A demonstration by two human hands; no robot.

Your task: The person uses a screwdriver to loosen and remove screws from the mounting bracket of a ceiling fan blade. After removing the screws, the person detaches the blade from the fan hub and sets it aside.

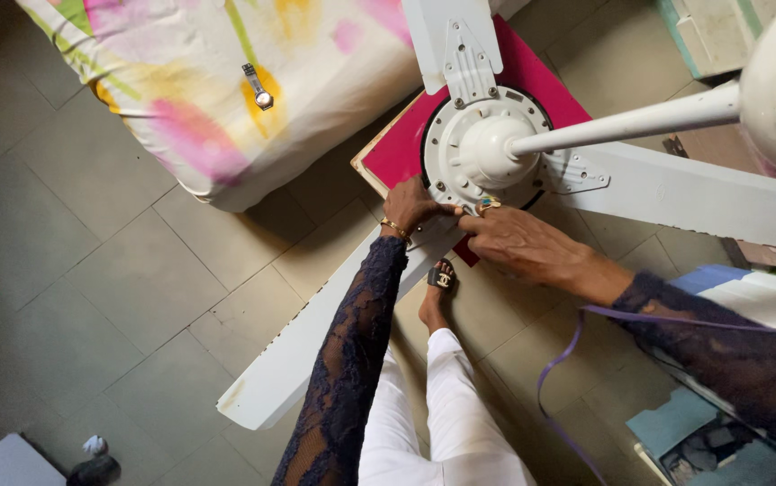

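Observation:
A white ceiling fan lies on a magenta stool top (532, 72); its round motor hub (487, 148) faces up, with a white rod (640, 119) leading right. My left hand (413, 205), wearing a gold bracelet, presses on the near rim of the hub where the lower blade (316, 337) joins. My right hand (518, 238) rests beside it on the same joint, its fingertips pinching a small item at the rim that I cannot make out. Both arms wear dark lace sleeves.
A mattress (226, 90) with a floral sheet lies at upper left, a wristwatch (258, 88) on it. Two more fan blades (721, 193) spread up and right. My sandalled foot (440, 283) stands under the hub. A purple cord (568, 351) hangs at right. Grey floor tiles (91, 252) spread left.

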